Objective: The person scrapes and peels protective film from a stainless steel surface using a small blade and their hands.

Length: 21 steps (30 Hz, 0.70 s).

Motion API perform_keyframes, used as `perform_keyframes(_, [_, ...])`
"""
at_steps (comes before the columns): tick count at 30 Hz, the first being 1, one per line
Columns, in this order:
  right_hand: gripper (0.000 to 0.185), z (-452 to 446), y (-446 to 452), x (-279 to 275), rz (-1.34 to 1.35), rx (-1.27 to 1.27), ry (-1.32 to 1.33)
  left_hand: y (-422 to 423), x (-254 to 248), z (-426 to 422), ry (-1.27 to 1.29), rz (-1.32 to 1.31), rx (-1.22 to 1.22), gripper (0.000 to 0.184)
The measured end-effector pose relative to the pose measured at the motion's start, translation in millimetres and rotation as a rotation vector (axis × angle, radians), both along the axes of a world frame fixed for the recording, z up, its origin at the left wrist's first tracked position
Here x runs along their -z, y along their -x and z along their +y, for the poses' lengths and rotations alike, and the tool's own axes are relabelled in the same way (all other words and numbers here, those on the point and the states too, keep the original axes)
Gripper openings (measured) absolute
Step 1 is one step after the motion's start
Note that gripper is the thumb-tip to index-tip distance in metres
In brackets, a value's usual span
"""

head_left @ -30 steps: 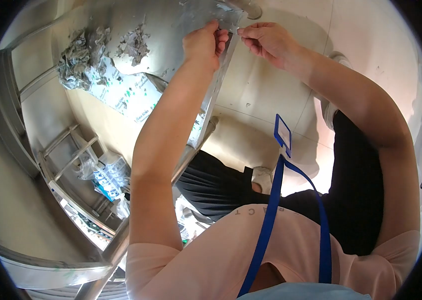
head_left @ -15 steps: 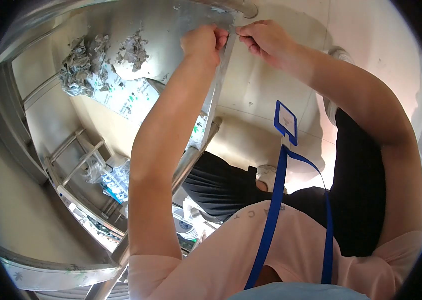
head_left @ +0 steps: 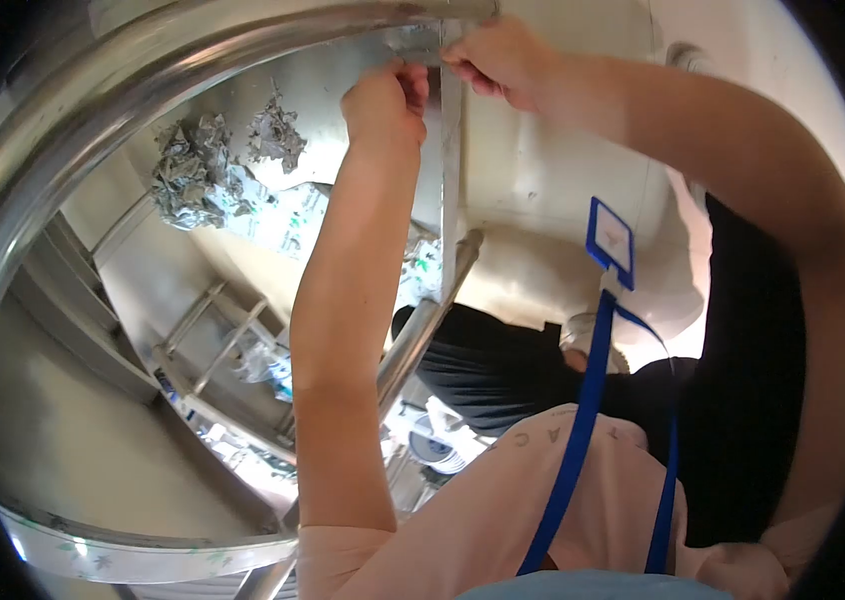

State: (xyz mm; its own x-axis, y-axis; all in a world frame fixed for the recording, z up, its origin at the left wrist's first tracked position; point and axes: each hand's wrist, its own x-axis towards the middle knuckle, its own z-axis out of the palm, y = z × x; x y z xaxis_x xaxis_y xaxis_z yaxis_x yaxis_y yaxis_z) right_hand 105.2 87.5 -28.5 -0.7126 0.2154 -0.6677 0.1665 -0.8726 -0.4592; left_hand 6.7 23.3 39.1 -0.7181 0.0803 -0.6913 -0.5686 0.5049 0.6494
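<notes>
Two hands at upper centre on my feed: left hand (head_left: 386,98) curled in over the metal panel (head_left: 319,82), right hand (head_left: 483,62) pinched together by its edge strip (head_left: 450,150); can't tell what either grips, too blurred. Panel runs upper left to centre; crumpled grey scraps (head_left: 191,178) sit on its left. Risks, I'd guess: fingers scraped if that edge is sharp, scraps falling if the panel gets jolted. Leaf-printed film (head_left: 288,218): no readable wording. Badge (head_left: 611,238) illegible; pink shirt (head_left: 503,490) letters upside down, C and A at best.
</notes>
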Motion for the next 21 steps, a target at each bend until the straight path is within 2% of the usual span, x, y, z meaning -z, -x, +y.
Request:
perform_keyframes(5, [0.015, -11.3, 8.1, -6.4, -0.071, 0.189, 0.071, 2.7, 7.6, -10.5, 0.005, 0.013, 0.022, 0.009])
perform_keyframes(10, [0.014, 2.3, 3.2, -8.7, -0.059, 0.162, -0.034, 6.9, 11.8, -4.4, -0.034, 0.023, 0.004, 0.009])
perform_keyframes(12, [0.013, -2.7, 11.0, -0.1, 0.015, 0.237, 0.017, 5.4, 10.0, -0.7, -0.078, 0.038, -0.040, 0.008])
perform_keyframes(14, [0.013, 0.3, 23.1, 16.5, 0.086, 0.264, 0.081, 45.6, 44.2, -3.9, -0.121, 0.008, -0.016, 0.011])
perform_keyframes(16, [0.014, -4.0, 21.1, 3.5, 0.006, 0.222, 0.032, 54.3, 49.8, -10.0, -0.246, -0.032, 0.064, 0.013])
perform_keyframes(17, [0.014, -5.4, 16.8, -2.3, -0.038, 0.201, 0.000, 53.1, 56.3, -13.4, -0.189, 0.012, 0.055, 0.011])
perform_keyframes(19, [0.015, -8.8, 9.2, -10.2, -0.038, 0.131, 0.027, 6.3, 6.5, 8.5, -0.072, 0.102, 0.044, 0.009])
perform_keyframes(21, [0.016, -3.4, 8.5, -7.1, -0.064, 0.096, -0.028, 9.1, 10.6, 9.2, -0.065, 0.099, 0.078, 0.009])
